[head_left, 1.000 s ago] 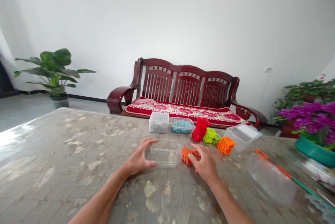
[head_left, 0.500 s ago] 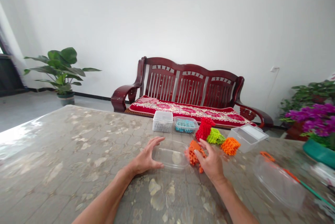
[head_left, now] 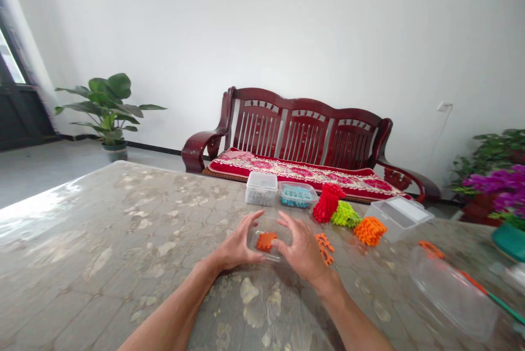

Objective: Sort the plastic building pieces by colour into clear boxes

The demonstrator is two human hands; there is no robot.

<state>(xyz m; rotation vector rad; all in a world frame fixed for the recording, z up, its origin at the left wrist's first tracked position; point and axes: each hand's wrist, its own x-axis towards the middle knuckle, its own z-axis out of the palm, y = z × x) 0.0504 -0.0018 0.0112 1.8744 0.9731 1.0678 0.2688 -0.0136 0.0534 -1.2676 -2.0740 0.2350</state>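
A clear plastic container (head_left: 268, 257) sits on the table between my hands. My left hand (head_left: 240, 243) curves around its left end, thumb along the near side and fingers at the far side. An orange notched piece (head_left: 266, 240), perhaps a stack, lies inside the container. Over the right end reaches my right hand (head_left: 301, 244), fingers apart, with its thumb at the orange piece's right edge. Loose orange pieces (head_left: 325, 248) lie on the table just right of that hand.
Behind stand a lidded box (head_left: 261, 188) and a tub of blue pieces (head_left: 297, 196). Red (head_left: 327, 203), lime green (head_left: 345, 214) and orange (head_left: 369, 230) stacks are to the right, near an open clear box (head_left: 396, 221). A clear lid-like piece (head_left: 451, 291) lies front right.
My right hand has moved left to the container, and an orange piece from it is now inside. Some orange pieces are left on the table. My left hand stays at the container's left end.
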